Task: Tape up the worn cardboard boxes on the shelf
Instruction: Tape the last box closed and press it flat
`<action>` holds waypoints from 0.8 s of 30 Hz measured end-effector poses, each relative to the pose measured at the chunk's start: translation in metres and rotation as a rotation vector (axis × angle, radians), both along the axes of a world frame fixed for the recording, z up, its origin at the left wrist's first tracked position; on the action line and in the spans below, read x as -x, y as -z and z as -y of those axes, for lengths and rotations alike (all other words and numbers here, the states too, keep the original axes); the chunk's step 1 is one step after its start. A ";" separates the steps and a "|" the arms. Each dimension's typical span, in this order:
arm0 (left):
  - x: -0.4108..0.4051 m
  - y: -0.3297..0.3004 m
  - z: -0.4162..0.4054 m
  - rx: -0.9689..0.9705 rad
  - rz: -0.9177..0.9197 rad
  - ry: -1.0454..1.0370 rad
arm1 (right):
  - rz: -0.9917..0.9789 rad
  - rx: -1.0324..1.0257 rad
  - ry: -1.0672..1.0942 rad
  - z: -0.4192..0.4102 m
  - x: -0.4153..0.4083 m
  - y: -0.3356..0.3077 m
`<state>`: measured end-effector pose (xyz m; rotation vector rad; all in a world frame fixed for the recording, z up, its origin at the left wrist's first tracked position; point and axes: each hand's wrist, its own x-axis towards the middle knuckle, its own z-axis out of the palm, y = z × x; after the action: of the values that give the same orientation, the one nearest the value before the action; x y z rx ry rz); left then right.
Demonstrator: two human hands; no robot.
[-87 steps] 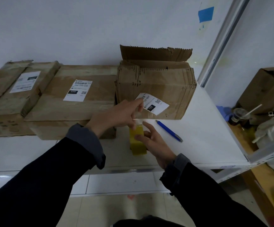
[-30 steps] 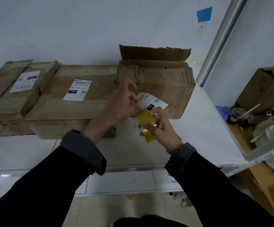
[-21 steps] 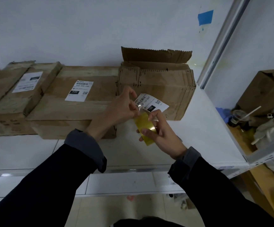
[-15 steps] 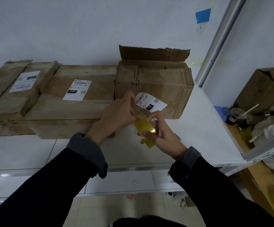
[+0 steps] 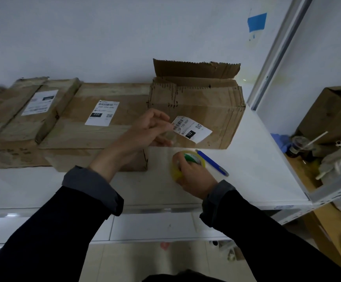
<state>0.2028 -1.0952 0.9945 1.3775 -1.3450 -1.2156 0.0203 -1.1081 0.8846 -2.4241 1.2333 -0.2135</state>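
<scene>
on the white shelf (image 5: pixel 257 159), right side, my right hand (image 5: pixel 194 176) grips the yellow tape roll (image 5: pixel 188 159), fingers curled round and into its core so it can turn while tape pays out. my left hand (image 5: pixel 145 131) is up by the worn box (image 5: pixel 202 110), fingers pinched together on what looks like a clear tape end, hard to see, held near the white label (image 5: pixel 192 129) so the strip can go onto the front face. box top flap stands open and torn, so that one needs sealing. two flatter boxes (image 5: pixel 96 123) sit touching to its left. blue pen (image 5: pixel 212 162) lies just beside the roll.
</scene>
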 end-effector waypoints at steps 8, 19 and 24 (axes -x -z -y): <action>-0.007 -0.001 0.001 0.077 -0.127 0.019 | 0.388 -0.024 0.168 0.009 -0.003 -0.004; -0.004 -0.005 0.004 0.178 0.038 0.067 | 1.139 -0.686 0.278 0.023 -0.007 -0.083; -0.004 -0.004 0.005 0.139 0.058 0.076 | 1.110 -0.565 0.202 0.024 -0.007 -0.087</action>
<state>0.2064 -1.1005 0.9984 1.2820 -1.5050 -1.1163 0.0275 -1.1323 0.9720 -1.3039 0.8125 -0.9560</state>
